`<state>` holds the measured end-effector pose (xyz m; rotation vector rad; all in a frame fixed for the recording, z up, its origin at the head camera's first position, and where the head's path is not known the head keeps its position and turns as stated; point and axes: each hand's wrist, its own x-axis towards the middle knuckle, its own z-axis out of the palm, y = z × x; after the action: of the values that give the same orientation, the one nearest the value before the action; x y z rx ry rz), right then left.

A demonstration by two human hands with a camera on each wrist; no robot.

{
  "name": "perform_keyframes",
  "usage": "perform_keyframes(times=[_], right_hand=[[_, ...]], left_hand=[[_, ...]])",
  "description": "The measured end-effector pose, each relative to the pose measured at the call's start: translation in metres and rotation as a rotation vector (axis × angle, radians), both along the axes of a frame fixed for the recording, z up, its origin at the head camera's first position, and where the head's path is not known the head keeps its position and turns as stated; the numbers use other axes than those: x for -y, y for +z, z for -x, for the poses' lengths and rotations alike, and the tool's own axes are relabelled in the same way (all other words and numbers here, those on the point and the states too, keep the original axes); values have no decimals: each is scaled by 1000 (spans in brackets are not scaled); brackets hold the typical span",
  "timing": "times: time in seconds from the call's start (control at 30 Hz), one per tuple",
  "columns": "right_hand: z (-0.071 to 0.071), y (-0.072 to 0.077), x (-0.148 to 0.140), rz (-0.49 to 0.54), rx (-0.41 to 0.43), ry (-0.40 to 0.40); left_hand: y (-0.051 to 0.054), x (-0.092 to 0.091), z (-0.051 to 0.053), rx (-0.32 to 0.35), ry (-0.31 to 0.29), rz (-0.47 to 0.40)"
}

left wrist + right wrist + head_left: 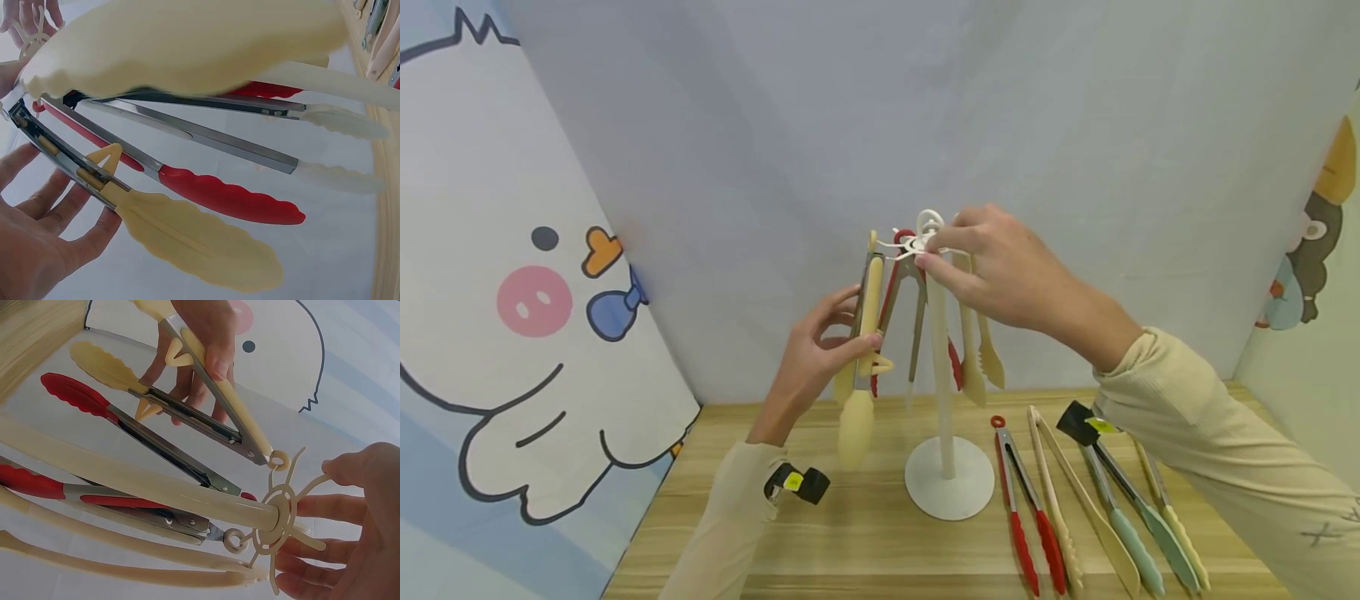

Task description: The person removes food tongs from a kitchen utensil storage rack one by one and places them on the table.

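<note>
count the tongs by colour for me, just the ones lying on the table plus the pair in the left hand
Red tongs: 1
Beige tongs: 1
Teal tongs: 1
Yellow: 2 (held tongs in the left hand; lying tongs, partly behind the right sleeve)
Total: 5

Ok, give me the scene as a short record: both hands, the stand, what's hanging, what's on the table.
left hand: grips yellow tongs, heads down, upper end beside the stand's top
right hand: holds the top of the white stand
stand: upright on the wooden table
hanging: red tongs, white-headed tongs, beige tongs
lying on table: red-headed pair, beige pair, mint-headed pair, yellow-headed pair
</note>
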<state>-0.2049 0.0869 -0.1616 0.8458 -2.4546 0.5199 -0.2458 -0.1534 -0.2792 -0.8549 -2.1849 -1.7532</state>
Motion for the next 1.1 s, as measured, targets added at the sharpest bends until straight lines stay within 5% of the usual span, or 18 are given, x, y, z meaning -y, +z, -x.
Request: perform_keyframes(times=[0.37, 0.63, 0.77, 1.0, 1.1], right_hand=[[0, -1, 0, 3, -10, -5], [-1, -2, 1, 8, -8, -6], [-1, -2, 1, 8, -10, -9], [-2, -3, 2, 3, -27, -13], [-2, -4, 1, 0, -34, -14]], left_hand=[[-3, 1, -2, 10, 63, -3], [18, -6, -32, 58, 178, 77], [19, -8, -35, 78, 213, 96], [-11, -4, -15, 62, 271, 84], [-18, -5, -14, 39, 314, 75]])
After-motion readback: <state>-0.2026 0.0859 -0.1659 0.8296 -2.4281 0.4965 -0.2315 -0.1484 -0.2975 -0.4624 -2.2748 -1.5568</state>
